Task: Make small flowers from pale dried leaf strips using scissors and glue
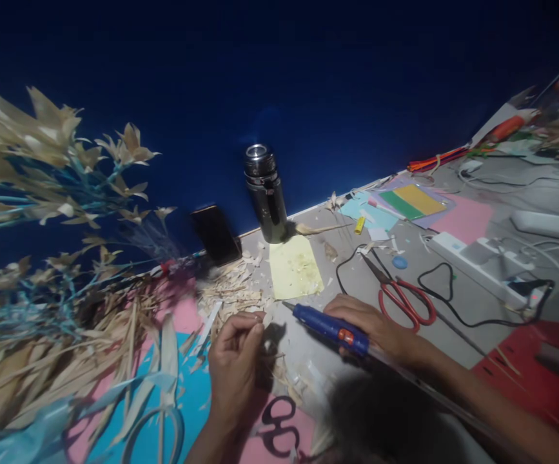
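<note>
My right hand [373, 325] is wrapped round a blue hot glue gun [325, 327] with a red switch; a long clear glue stick runs from its back end along my forearm. The gun's dark nozzle points left, towards my left hand [235, 357]. Thumb and index finger of that hand are pinched together. A small pale bit shows at the fingertips, too small to name. Just beyond the nozzle lies a yellow paper sheet [291, 267] with glue blobs on it. Dried husk scraps [233, 283] are scattered left of it.
A dark flask [267, 200] and a phone [215, 235] stand by the blue wall. Red-handled scissors [405, 303] and a white power strip [477, 270] lie right. Husk flowers [131, 148] on blue stems rise left. Dark-handled scissors [279, 422] lie on pink paper near me.
</note>
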`<state>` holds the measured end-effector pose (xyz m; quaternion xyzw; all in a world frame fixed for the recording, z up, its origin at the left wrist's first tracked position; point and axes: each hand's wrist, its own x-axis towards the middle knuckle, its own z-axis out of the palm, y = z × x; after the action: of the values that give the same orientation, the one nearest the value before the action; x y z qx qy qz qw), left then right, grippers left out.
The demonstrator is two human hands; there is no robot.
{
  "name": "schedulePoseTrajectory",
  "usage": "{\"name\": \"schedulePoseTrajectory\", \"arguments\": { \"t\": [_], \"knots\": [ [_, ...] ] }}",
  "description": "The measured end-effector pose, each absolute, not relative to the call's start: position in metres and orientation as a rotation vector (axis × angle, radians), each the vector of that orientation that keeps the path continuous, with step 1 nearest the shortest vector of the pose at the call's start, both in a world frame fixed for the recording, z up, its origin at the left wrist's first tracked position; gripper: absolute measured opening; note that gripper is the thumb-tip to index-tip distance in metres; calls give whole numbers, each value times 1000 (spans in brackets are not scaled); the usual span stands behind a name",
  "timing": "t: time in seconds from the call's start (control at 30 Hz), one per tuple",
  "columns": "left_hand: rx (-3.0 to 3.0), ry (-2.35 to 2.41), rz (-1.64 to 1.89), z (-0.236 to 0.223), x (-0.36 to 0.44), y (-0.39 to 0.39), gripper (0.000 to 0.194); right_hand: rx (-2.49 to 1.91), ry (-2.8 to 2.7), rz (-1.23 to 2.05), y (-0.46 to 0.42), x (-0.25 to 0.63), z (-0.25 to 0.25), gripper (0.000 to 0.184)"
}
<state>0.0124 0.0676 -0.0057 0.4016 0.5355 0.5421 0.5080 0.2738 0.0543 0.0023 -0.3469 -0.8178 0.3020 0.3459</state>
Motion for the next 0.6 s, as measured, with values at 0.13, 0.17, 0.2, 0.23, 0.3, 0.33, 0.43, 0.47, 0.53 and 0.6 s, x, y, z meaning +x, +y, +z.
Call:
{"name": "schedulePoseTrajectory", "arguments": {
  "t": [0.13,0.17,0.2,0.23,0.3,0.33,0.43,0.47,0.53,0.6],
  "knots": [
    [987,1303,1334,-7,14,68,18,-835,-2170,766,54,265,3,33],
    [997,1307,1336,-7,14,68,17,-828,-2175,762,54,264,3,33],
    [1007,1306,1338,-7,14,68,16,-824,-2181,760,53,263,3,34],
    [1015,1299,1340,-8,14,68,16,-829,-2187,761,53,262,2,34],
    [1019,1283,1345,-8,15,69,15,-845,-2194,775,53,262,3,36],
    [1018,1274,1346,-8,15,69,14,-854,-2197,781,53,261,3,37],
    [1014,1241,1357,-8,16,68,15,-870,-2198,800,54,261,2,43],
    [1012,1226,1361,-8,17,68,15,-872,-2194,807,54,260,1,45],
    [1003,1200,1366,-8,17,68,15,-880,-2187,820,55,261,-3,49],
    [999,1187,1366,-8,17,68,15,-888,-2187,816,55,261,-7,52]
  ]
}}
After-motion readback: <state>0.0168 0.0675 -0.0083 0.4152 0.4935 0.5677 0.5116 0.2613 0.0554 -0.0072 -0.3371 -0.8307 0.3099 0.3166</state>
